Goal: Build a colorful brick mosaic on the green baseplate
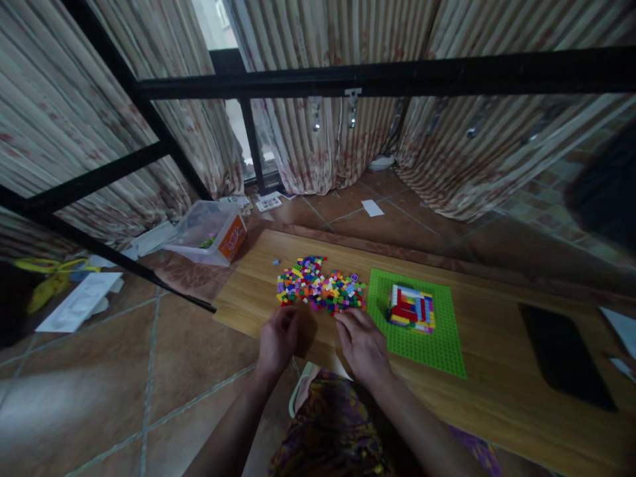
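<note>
Table (491, 324) on tiled floor (193, 371), curtains (303, 40) beyond. At near edge of bricks (342, 291): left hand (277, 336), fingers nearly closed; right hand (364, 341), fingers half bent. Cannot tell if holding anything.

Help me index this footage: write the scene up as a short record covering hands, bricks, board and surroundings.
left hand: at the loose bricks' near edge; grip unclear
right hand: at the same edge, nearer the baseplate; grip unclear
loose bricks: many colours, spread in a pile
baseplate: green, studded, right of the pile
brick build: multicoloured, on the baseplate
table: wood-grained
dark flat object: right of the baseplate
clear bin: orange label, beyond the table's left end
</note>
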A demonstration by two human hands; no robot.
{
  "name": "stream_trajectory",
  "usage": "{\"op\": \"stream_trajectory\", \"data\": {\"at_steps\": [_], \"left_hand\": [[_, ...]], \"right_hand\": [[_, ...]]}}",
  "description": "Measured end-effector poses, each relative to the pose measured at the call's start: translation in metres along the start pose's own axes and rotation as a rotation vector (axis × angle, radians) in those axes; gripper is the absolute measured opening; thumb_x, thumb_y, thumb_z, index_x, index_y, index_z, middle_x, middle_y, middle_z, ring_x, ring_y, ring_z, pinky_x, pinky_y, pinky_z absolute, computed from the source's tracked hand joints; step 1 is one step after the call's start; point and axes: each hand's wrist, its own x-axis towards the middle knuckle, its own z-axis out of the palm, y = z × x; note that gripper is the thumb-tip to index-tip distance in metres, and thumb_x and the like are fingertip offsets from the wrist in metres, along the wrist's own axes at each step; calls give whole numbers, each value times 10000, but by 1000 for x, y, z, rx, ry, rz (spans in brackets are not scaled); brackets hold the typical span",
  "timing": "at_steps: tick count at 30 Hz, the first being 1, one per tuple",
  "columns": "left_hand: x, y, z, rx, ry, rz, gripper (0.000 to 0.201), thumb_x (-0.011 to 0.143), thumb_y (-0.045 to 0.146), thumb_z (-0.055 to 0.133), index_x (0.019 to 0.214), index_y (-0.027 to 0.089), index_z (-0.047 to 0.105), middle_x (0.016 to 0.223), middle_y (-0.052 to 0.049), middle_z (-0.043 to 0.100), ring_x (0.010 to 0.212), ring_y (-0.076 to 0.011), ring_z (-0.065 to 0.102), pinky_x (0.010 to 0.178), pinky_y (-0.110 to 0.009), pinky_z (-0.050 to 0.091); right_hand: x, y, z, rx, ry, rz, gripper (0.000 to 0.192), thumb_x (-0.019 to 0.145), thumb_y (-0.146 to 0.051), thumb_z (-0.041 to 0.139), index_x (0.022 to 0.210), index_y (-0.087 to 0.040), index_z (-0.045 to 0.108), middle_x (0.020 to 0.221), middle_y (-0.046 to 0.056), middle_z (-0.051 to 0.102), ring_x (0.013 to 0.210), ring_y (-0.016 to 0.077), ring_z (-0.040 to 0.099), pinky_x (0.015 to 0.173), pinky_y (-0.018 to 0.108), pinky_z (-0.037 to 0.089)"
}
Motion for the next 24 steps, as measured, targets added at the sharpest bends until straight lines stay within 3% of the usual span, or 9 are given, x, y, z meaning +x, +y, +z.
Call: {"op": "stream_trajectory", "data": {"at_steps": [4,10,17,24], "left_hand": [[-1,4,7,34,-17,82,188,835,223,514,959,189,652,951,-66,709,884,-184,661,809,-300,506],[-4,6,4,18,-31,106,174,830,197,513,934,205,653,915,-49,701,859,-178,655,799,-291,508],[-2,5,5,12,-43,82,185,842,221,512,953,199,657,960,-61,709,883,-190,662,813,-308,510],[-4,10,8,36,-78,46,200,836,196,518,980,215,655,986,-49,713,921,-196,665,826,-311,504]], "right_hand": [[25,-13,19,-85,-80,-66,189,914,-202,530,1033,-250,669,985,53,628,924,207,568,800,316,460],[47,-17,36,-210,-167,-115,137,847,-221,644,983,-234,651,981,78,613,957,245,534,827,356,446],[42,-17,32,-264,-205,-163,121,880,-183,588,983,-227,635,979,69,620,949,243,525,816,361,433],[33,-7,35,-216,-196,-234,244,895,-95,491,1049,-223,630,1035,75,647,949,238,544,830,370,439]]}}
